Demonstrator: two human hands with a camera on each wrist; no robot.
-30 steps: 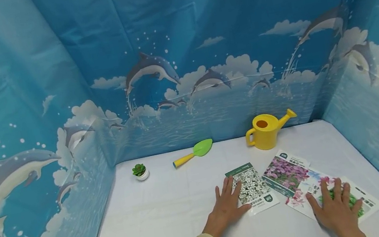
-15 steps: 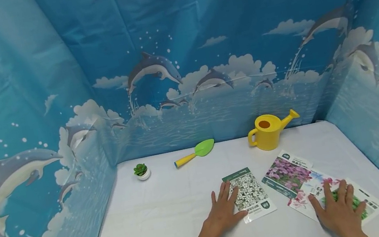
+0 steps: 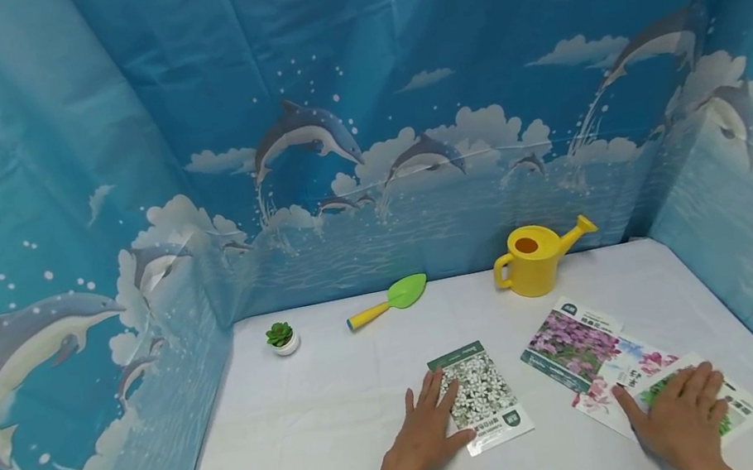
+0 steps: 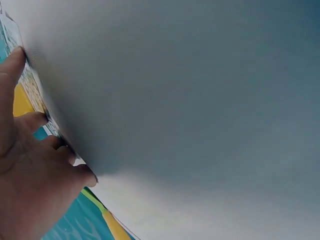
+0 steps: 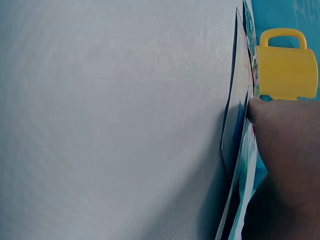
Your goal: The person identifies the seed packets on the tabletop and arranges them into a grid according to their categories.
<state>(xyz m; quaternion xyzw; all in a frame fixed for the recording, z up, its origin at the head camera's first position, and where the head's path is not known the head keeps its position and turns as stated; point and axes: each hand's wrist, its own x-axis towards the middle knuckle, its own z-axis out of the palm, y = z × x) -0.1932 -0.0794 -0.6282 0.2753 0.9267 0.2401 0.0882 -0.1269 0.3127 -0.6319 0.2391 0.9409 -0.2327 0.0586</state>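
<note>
In the head view my left hand (image 3: 421,435) rests with outstretched fingers on the left part of a seed packet with white flowers (image 3: 483,391), which lies flat. On the right, my right hand (image 3: 681,421) lies over a seed packet with green leaves (image 3: 745,405) and covers much of it. That packet overlaps one with pink flowers (image 3: 631,375), beside a purple-flowered packet (image 3: 573,345). In the left wrist view, the fingertips (image 4: 87,176) touch down at the packet and cloth. In the right wrist view, the thumb (image 5: 257,107) touches the stacked packets, whose edges stand slightly off the cloth.
A yellow watering can (image 3: 532,266) stands at the back right of the white-covered table (image 3: 294,451). At the back lies a green toy trowel (image 3: 405,291) with a yellow handle. A small potted succulent (image 3: 282,340) stands back left. Dolphin-printed curtains (image 3: 346,232) enclose the table.
The white-flower packet has slid left and towards me under my left hand. My right hand stays over the green-leaf packet, its fingers now closer together.
</note>
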